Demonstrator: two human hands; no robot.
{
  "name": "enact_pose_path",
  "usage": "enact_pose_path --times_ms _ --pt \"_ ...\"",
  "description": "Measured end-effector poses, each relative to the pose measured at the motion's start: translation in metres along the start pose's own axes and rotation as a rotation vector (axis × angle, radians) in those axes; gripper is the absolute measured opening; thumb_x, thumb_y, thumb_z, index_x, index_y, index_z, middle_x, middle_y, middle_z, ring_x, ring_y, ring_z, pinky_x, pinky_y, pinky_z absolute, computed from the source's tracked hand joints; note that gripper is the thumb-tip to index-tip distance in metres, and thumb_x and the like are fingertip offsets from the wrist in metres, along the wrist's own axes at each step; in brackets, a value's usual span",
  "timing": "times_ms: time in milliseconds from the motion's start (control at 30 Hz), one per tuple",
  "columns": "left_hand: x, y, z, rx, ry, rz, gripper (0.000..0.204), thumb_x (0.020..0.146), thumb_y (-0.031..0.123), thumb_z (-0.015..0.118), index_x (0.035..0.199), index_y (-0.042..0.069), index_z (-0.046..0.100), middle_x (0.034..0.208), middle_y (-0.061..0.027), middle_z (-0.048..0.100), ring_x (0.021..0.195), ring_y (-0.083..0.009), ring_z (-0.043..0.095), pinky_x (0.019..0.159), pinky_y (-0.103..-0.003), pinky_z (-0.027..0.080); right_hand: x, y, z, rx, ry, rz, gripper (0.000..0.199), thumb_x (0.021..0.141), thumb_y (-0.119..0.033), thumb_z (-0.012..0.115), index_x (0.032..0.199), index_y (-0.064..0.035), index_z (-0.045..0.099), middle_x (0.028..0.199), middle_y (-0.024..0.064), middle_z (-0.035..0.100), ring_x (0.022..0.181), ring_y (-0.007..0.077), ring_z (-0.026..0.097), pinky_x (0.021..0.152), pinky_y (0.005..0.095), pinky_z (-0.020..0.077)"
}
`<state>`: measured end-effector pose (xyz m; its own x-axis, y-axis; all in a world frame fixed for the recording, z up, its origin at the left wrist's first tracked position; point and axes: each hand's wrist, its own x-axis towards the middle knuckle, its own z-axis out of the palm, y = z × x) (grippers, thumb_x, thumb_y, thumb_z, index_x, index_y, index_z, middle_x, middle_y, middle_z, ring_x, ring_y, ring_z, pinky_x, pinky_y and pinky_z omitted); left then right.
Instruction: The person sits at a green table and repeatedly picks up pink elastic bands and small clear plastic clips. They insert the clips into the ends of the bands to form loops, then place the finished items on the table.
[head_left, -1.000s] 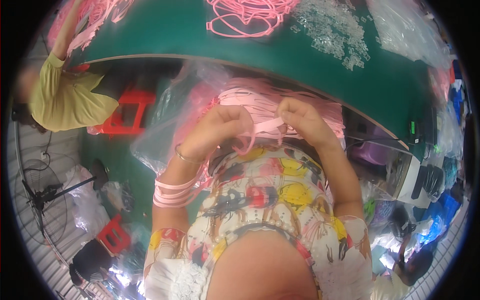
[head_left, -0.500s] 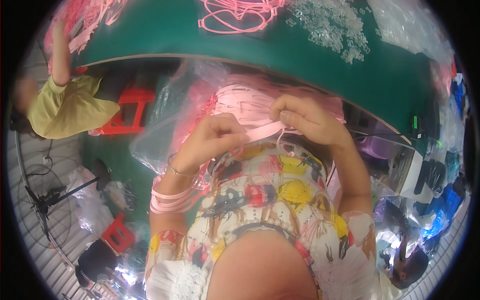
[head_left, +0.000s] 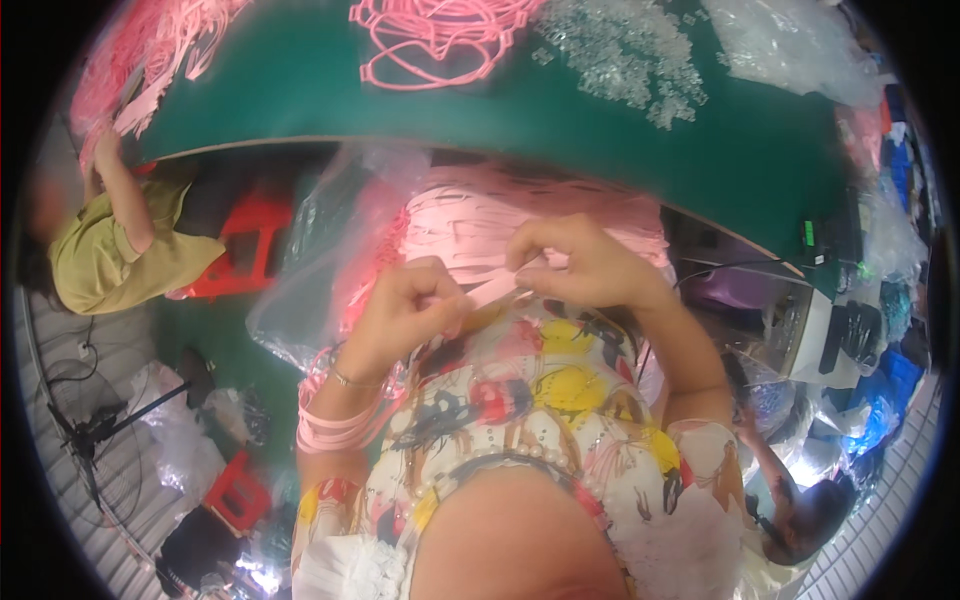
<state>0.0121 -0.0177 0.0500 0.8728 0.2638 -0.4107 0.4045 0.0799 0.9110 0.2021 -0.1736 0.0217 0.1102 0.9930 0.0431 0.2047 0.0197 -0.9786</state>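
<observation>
Pinching one pink strap (head_left: 492,291) between our closed left hand (head_left: 408,310) and right hand (head_left: 580,265), we work just below the green table edge (head_left: 600,190), close against our chest.

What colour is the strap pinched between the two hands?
Pale pink, like the bundle of straps behind it. The strap shows best in the head view, the only one.

Pink straps, green table, busy printed top

Pale pink strap (head_left: 495,290) between left hand (head_left: 410,305) and right hand (head_left: 585,270); pink strap pile (head_left: 480,215) in clear bag (head_left: 320,270); more pink bands (head_left: 335,430) on left forearm. Dark green table (head_left: 300,90) with bright pink loops (head_left: 430,35) and clear bits (head_left: 630,55). Top (head_left: 530,400) white with yellow, red, black print. Co-worker's shirt (head_left: 100,260) olive-yellow. 2 red stools (head_left: 240,245).
</observation>
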Motion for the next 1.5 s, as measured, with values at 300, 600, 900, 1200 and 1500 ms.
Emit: enact_pose_path --times_ms 300,600,900,1200,1500 --pt "0.009 -0.002 0.012 0.117 -0.092 0.208 0.011 0.077 0.012 0.068 0.074 0.001 0.068 0.070 -0.0050 0.057 0.067 -0.0121 0.054 0.059 -0.026 0.041 -0.011 -0.012 -0.023 -0.442 0.381 -0.181 0.013 0.078 -0.009 0.064 0.089 -0.0021 0.064 0.091 0.0111 0.064 0.088 0.0272 0.058 0.078 0.0372 0.0447" --pt "0.018 0.004 0.023 0.131 -0.174 0.330 0.011 0.078 0.012 0.067 0.078 0.001 0.068 0.072 -0.0069 0.060 0.064 -0.0143 0.055 0.056 -0.027 0.042 0.019 0.029 -0.092 -1.194 0.788 -0.099 0.015 0.076 -0.012 0.067 0.091 -0.0123 0.067 0.091 0.0034 0.059 0.092 0.0245 0.053 0.084 0.0422 0.0357" --pt "0.016 0.006 0.025 0.072 -0.163 0.331 0.008 0.078 0.008 0.069 0.077 0.000 0.068 0.071 -0.0053 0.055 0.065 -0.0121 0.052 0.056 -0.027 0.040 0.046 0.029 -0.085 -1.347 0.680 -0.141 0.020 0.075 -0.013 0.068 0.095 -0.0133 0.067 0.093 0.0019 0.058 0.093 0.0223 0.052 0.089 0.0449 0.0314" --pt "0.019 0.002 0.023 0.115 -0.168 0.403 0.008 0.076 0.007 0.069 0.077 0.000 0.068 0.069 -0.0060 0.056 0.064 -0.0134 0.051 0.056 -0.027 0.040 0.030 0.024 -0.086 -1.345 0.681 -0.115 0.020 0.077 -0.016 0.066 0.097 -0.0129 0.066 0.098 0.0018 0.059 0.097 0.0227 0.053 0.090 0.0444 0.0309" --pt "0.017 0.003 0.025 0.090 -0.177 0.369 0.008 0.076 0.007 0.069 0.078 0.000 0.068 0.069 -0.0054 0.056 0.063 -0.0122 0.051 0.055 -0.026 0.039 0.006 0.028 -0.085 -1.272 0.778 -0.086 0.018 0.079 -0.014 0.064 0.097 -0.0124 0.067 0.097 0.0025 0.059 0.095 0.0230 0.053 0.088 0.0422 0.0314"
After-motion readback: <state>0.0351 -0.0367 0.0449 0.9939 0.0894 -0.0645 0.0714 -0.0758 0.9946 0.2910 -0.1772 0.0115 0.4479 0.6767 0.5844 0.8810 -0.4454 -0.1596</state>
